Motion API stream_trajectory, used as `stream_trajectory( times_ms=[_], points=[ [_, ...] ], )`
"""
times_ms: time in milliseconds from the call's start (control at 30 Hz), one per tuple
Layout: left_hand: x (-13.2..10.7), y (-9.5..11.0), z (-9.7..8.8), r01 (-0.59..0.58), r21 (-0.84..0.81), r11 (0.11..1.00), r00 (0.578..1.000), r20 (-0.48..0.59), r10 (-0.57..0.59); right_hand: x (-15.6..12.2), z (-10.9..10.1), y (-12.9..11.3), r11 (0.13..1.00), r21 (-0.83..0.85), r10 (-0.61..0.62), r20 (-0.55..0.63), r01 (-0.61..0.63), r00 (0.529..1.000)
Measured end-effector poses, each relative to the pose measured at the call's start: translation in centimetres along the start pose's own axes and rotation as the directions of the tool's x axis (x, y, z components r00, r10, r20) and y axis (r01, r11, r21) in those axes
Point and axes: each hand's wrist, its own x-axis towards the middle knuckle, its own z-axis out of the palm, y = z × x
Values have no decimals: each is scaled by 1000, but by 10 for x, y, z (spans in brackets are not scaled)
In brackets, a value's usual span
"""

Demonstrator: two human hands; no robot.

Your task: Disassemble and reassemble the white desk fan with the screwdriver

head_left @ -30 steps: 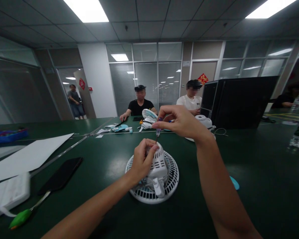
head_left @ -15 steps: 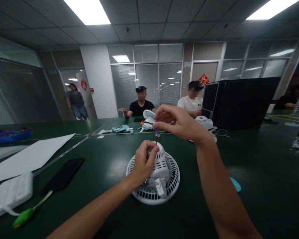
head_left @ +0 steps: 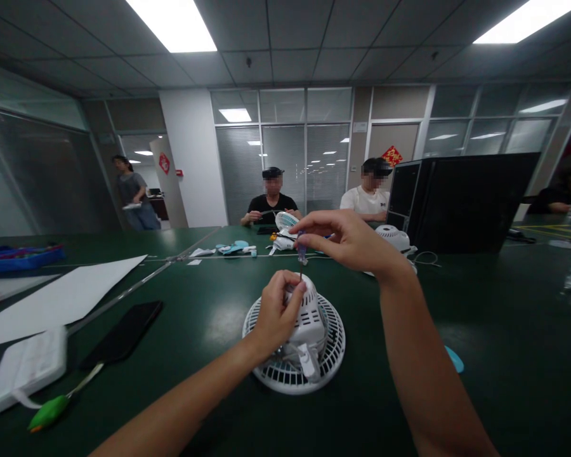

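A small white fan lies face down on the dark green table, its motor housing pointing up. My left hand is closed round the left side of that housing. My right hand hovers above it, fingers pinched on a small screwdriver with a purple handle. The thin shaft stands upright with its tip at the top of the housing, right by my left thumb.
A black phone, a white box, a green-handled tool and a white sheet lie at the left. A light-blue piece lies at the right. Two people sit opposite with fan parts; a black monitor stands at the right.
My hands have stayed on the fan and screwdriver with little shift. The view has tilted up slightly. The person in the far left doorway has walked further left.
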Motion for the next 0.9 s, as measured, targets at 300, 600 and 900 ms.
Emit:
stream_trajectory(
  times_ms=[300,600,900],
  points=[
    [1,2,0,-3,66,998,1000,5,3,3,2,5,986,-159,35,-76,-47,996],
    [1,3,-1,-22,58,998,1000,9,22,2,1,1,995,-96,21,-20,-23,1000],
    [0,-1,-1,-23,65,998,1000,1,23,-1,-1,0,993,-118,8,-20,-10,1000]
  ],
)
